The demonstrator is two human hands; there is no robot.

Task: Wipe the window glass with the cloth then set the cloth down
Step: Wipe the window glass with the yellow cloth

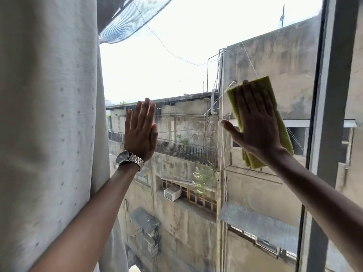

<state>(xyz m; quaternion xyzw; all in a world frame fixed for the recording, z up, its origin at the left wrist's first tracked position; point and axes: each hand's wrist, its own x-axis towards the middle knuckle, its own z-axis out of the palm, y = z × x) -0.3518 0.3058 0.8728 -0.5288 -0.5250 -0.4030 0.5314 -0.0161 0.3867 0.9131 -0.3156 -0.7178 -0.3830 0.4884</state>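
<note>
The window glass (186,75) fills the middle of the view, with sky and grey buildings behind it. A folded yellow-green cloth (264,83) lies flat against the glass at the right. My right hand (255,122) presses on the cloth with fingers spread, palm covering most of it. My left hand (140,130), with a metal watch on the wrist, rests flat on the bare glass at the left, fingers together, holding nothing.
A white dotted curtain (49,124) hangs along the left side, close to my left forearm. A grey window frame post (332,114) stands at the right edge of the pane, just beyond the cloth. Netting (127,20) hangs outside at the top left.
</note>
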